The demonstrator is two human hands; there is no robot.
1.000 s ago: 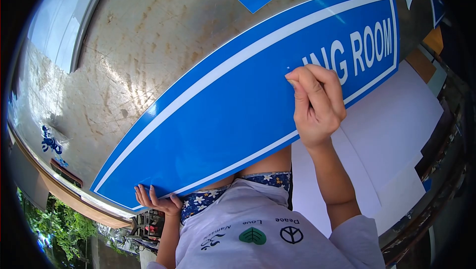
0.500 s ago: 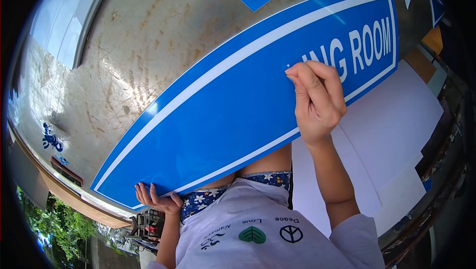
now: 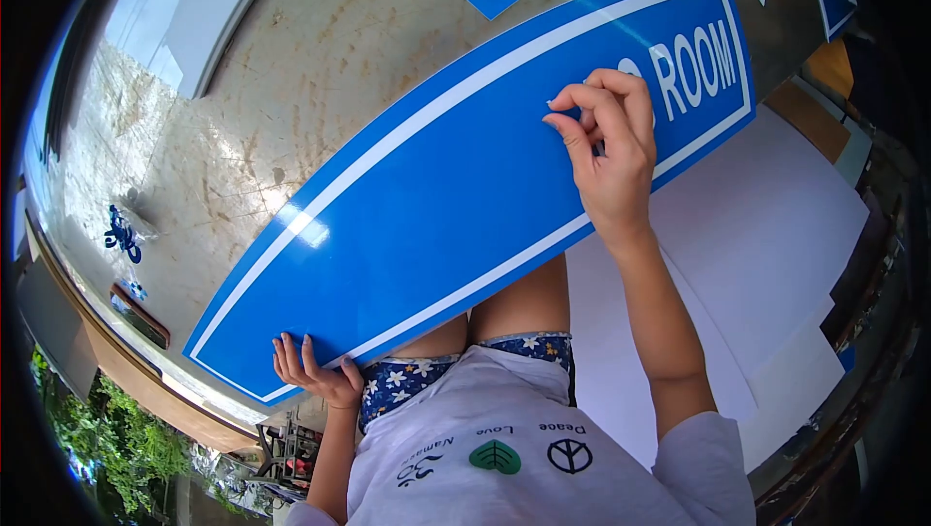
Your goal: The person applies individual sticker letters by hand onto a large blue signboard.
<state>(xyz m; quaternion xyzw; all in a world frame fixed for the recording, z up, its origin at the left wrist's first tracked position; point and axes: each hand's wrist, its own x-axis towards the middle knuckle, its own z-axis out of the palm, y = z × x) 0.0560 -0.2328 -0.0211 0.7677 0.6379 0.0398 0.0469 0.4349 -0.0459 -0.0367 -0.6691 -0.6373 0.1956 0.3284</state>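
We have a long blue sign (image 3: 407,225) in front of us, slanting from 8 o'clock up to 2 o'clock over the table (image 3: 330,70). Our left hand (image 3: 320,376) is at its 7 o'clock end. The fingers are spread and bent a little, with their tips on the blue face; we can't tell how hard they press. Our right hand (image 3: 616,148) is over the sign toward 1 o'clock, beside the white letters (image 3: 693,65) that say ROOM. Its thumb and pointing finger nearly meet. If they pinch something tiny, we can't tell.

To us, this step looks like careful fingertip work by the letters, with the left hand there to steady the sign. We think the next move calls for a light touch and a sign that doesn't slip. A white sheet (image 3: 718,264) lies at 4 o'clock, and blue scraps (image 3: 122,235) at 9 o'clock.
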